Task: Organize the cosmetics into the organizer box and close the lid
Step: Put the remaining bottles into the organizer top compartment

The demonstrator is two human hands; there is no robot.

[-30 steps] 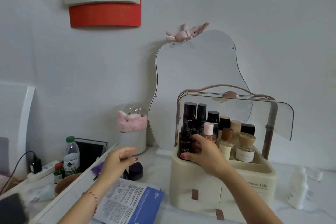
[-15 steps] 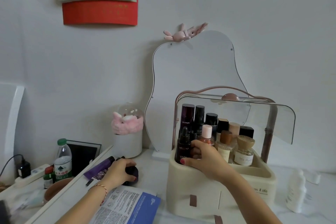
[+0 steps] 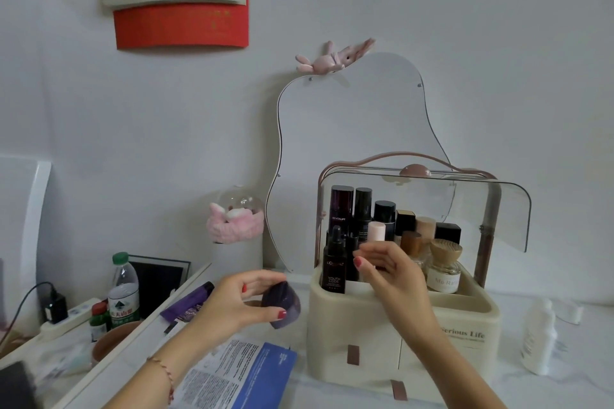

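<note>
Left hand (image 3: 232, 305) pinches a small dark purple rounded glossy jar (image 3: 281, 305) by its sides, lifted just left of the cream plastic organizer box (image 3: 382, 339). It looks light, rigid, probably slick; squat with no clear long axis, tilted. Right hand (image 3: 392, 279) hovers with relaxed fingers, empty, at the bottles; clear lid (image 3: 498, 209) up.

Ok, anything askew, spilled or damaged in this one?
Nothing spilled or damaged. The bottles in the organizer box stand upright. The purple tube lies flat on the table, not yet stowed, and the left hand holds a dark jar.
</note>
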